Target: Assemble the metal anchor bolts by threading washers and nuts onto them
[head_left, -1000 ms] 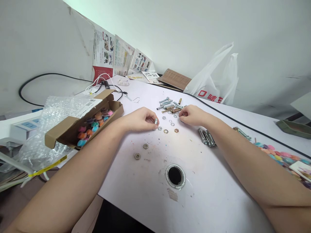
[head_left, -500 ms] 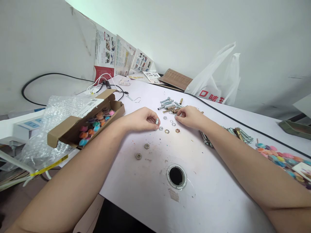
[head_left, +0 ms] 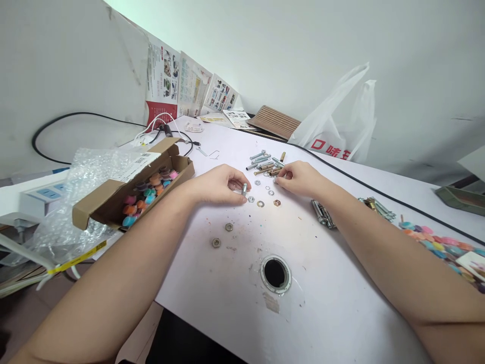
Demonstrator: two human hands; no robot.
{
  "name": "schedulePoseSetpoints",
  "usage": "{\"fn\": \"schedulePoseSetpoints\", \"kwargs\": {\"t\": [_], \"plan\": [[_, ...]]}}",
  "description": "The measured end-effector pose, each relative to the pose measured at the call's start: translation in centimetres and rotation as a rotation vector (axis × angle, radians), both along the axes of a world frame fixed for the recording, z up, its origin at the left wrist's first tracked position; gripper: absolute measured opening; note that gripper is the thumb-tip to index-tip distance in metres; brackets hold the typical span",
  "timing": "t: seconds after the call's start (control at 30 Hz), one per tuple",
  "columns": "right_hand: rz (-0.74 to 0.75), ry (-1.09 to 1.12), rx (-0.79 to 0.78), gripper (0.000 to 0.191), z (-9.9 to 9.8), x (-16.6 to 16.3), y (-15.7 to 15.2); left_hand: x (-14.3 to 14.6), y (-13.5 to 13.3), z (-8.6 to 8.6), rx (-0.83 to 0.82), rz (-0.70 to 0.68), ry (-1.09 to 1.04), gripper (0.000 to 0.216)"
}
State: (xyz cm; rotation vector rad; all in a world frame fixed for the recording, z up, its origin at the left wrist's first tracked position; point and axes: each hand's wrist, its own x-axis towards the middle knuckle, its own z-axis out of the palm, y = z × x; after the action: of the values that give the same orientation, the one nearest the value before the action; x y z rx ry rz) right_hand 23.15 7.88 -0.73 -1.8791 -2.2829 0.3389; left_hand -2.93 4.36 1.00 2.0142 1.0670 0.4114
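My left hand is closed around a short silver bolt that stands upright between thumb and fingers. Just right of its fingertips lie a silver nut and a flat washer. My right hand is at the right edge of a pile of bolts and metal sleeves, its thumb and finger pinched low over the table. A small shiny piece seems to be at those fingertips, too hidden to name. Below it are a ring washer and a copper-coloured nut.
Two loose nuts lie nearer me, above a round cable hole. On the left is a cardboard box of colourful caps. Assembled anchor bolts lie beside my right forearm. A black cable crosses behind, before a white plastic bag.
My right hand has shifted slightly right and away from me, its fingers still pinched. My left hand stays almost in place with the bolt, which shows a little more clearly.
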Motion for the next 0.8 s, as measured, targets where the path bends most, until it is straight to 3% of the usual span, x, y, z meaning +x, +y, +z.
{"fn": "schedulePoseSetpoints", "kwargs": {"t": [0.23,0.37,0.6,0.8], "plan": [[-0.078,0.027,0.047,0.019,1.4,1.2,0.5,-0.7,1.2,-0.8,-0.119,-0.04,-0.288,0.055],[-0.13,0.017,0.034,0.02,1.5,1.8,0.9,-0.8,2.1,-1.6,-0.032,0.03,-0.437,0.05],[-0.15,-0.002,0.008,0.022,1.4,2.0,1.2,-0.4,2.3,-2.1,0.047,0.337,-0.355,0.052],[-0.175,-0.066,0.067,0.033,1.3,3.0,1.8,-0.5,1.9,-1.9,0.153,0.447,-0.128,0.064]]}}
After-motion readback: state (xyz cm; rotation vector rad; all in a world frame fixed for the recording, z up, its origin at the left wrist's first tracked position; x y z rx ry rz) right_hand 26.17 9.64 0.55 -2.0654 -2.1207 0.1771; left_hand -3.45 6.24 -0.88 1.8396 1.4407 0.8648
